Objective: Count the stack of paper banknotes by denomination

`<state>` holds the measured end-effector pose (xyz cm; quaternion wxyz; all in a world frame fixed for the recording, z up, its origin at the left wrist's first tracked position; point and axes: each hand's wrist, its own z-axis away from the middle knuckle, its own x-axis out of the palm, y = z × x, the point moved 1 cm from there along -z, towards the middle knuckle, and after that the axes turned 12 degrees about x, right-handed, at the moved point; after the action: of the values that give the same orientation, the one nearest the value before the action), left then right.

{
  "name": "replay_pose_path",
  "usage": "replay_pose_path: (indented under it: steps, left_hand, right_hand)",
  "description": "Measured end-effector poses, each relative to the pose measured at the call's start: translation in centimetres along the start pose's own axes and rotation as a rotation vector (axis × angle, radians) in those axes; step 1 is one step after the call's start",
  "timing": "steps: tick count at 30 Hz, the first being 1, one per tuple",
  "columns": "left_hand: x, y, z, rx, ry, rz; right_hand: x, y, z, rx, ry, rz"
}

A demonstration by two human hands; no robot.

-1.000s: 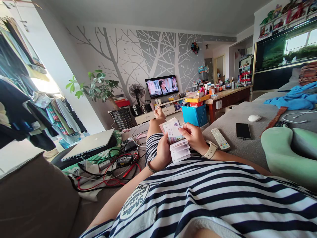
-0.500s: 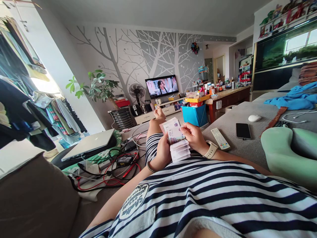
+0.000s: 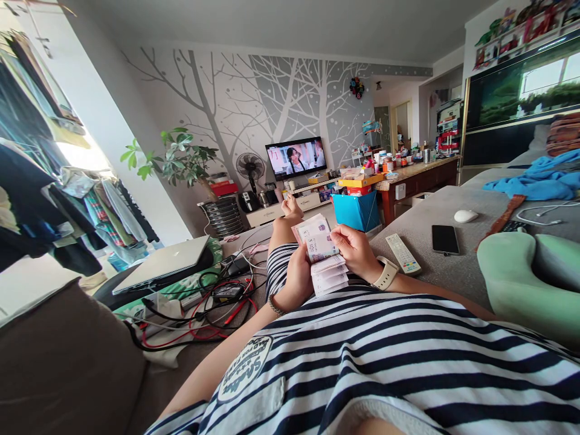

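A wad of pale pink and purple banknotes [image 3: 321, 244] is held over my lap, several of the notes folded down toward me and fanned out at the lower end. My left hand [image 3: 296, 279] is closed around the wad's left side, with the thumb lying on the notes. At the right edge, my right hand [image 3: 356, 249] pinches a banknote between thumb and bent fingers. A pale watch [image 3: 386, 273] is on my right wrist. The striped clothing [image 3: 362, 338] on my body lies just below the notes.
To the right on the sofa lie a remote control [image 3: 403, 254], a phone [image 3: 446, 240], a white mouse [image 3: 466, 216] and a green neck pillow [image 3: 507, 266]. Tangled cables [image 3: 212, 308] and a laptop [image 3: 163, 266] are on the left. A blue box [image 3: 356, 210] stands ahead.
The top note between my hands now lies lower, and more of the notes behind it shows. Both hands stay in nearly the same place. The television picture has shifted.
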<state>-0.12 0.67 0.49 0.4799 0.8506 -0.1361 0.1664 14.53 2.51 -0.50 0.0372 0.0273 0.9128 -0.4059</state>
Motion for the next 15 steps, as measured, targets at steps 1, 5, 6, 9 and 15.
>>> replay_pose_path:
  steps: [1,5,6,9,15]
  left_hand:
    - [0.1,0.1,0.0,0.001,-0.005,-0.002]
    - [0.1,0.5,0.4,0.037,-0.020,-0.049]
    - [0.1,0.7,0.5,0.050,-0.024,-0.064]
    - [0.2,1.1,0.8,0.064,-0.031,-0.082]
    - [0.6,1.1,0.8,0.029,0.006,-0.041]
  right_hand:
    - [0.0,0.0,0.0,-0.002,-0.002,-0.001]
    - [0.0,0.0,0.0,-0.005,-0.007,0.002]
    - [0.0,0.0,0.0,-0.001,-0.006,0.006]
    - [0.0,0.1,0.0,0.007,-0.006,0.012]
    - [0.1,-0.1,0.1,0.011,-0.017,0.010]
